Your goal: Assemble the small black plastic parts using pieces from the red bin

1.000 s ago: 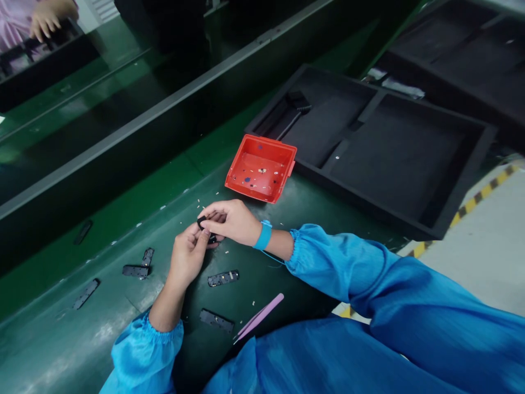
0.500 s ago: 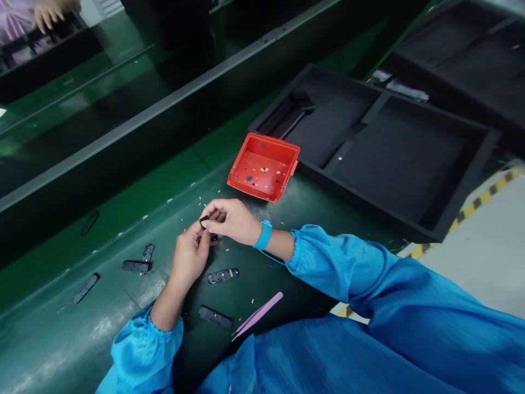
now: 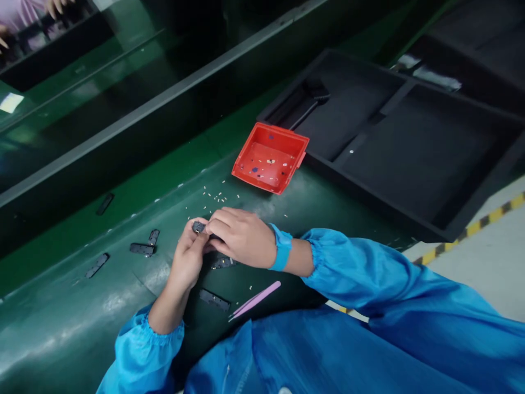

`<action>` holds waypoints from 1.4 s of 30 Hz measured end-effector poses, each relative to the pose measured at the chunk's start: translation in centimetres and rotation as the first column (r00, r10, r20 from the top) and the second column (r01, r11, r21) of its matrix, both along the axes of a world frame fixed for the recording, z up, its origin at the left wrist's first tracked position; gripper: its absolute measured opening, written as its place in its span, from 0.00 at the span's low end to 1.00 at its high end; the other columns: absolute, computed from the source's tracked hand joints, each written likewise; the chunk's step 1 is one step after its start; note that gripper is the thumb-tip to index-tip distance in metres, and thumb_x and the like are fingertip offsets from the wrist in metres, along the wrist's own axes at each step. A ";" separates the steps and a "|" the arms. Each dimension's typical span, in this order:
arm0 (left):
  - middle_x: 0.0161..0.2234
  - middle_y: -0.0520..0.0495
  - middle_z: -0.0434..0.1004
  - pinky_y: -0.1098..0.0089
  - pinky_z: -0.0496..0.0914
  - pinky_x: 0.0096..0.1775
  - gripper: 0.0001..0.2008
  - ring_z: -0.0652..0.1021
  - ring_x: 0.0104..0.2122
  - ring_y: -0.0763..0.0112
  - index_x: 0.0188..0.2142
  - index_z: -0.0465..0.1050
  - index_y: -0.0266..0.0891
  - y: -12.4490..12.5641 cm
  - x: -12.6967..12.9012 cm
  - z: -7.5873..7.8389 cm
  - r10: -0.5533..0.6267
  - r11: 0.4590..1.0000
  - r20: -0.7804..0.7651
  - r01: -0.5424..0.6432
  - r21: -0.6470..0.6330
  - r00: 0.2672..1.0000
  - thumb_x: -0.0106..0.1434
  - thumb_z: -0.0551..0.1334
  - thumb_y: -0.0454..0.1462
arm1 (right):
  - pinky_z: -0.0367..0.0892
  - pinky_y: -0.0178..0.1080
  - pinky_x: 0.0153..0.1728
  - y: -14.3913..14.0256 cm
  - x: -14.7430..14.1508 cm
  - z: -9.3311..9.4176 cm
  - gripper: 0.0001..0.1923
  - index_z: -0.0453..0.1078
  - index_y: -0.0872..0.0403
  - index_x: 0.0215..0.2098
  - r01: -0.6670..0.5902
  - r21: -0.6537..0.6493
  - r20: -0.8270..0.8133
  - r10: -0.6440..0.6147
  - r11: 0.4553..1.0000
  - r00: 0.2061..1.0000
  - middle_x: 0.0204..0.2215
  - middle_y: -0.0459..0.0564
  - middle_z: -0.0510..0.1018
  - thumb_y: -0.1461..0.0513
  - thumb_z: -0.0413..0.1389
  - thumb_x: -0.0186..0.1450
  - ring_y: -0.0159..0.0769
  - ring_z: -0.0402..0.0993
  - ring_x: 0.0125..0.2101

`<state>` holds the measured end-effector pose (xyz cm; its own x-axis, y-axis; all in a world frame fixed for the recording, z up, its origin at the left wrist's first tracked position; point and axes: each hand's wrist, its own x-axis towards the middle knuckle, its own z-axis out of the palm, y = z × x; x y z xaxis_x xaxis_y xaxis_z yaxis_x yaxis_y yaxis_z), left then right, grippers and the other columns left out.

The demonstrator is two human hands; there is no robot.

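Between both hands is a small black plastic part [image 3: 198, 226], with one end showing past the fingertips and the rest covered. My left hand [image 3: 189, 256] pinches it from the near left side. My right hand [image 3: 243, 236], with a blue band at the wrist, has its fingers curled over the part's other end. Just under the right hand lies a similar black part [image 3: 223, 264], partly covered. Nearer to me lie another black part [image 3: 214, 300] and pink tweezers [image 3: 258, 298], both on the green mat [image 3: 115, 306].
A red bin [image 3: 268, 164] holding tiny bits stands beyond my hands. Behind it is a divided black tray [image 3: 435, 158] with a brush [image 3: 307, 112] inside. Several black parts [image 3: 141, 249] lie to the left. Tiny pale pieces [image 3: 219, 198] are scattered near the bin. A co-worker's hand [image 3: 57, 6] shows at top left.
My right hand has turned and come lower over the held part, now covering some of the black part beneath. The held part's end shows more at my left fingertips. The view has shifted slightly.
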<state>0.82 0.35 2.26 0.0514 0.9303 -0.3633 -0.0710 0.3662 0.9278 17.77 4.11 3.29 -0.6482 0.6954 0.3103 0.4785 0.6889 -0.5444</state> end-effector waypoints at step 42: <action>0.46 0.43 0.78 0.64 0.76 0.44 0.16 0.79 0.42 0.64 0.55 0.73 0.43 -1.3 -6.3 3.1 -0.356 0.729 -0.833 0.684 0.036 0.424 0.69 0.62 0.42 | 0.63 0.41 0.27 -5.3 0.3 -1.0 0.03 0.70 0.55 0.35 -0.243 0.122 0.358 0.185 0.962 0.915 0.33 0.51 0.77 0.68 0.57 0.67 0.42 0.72 0.34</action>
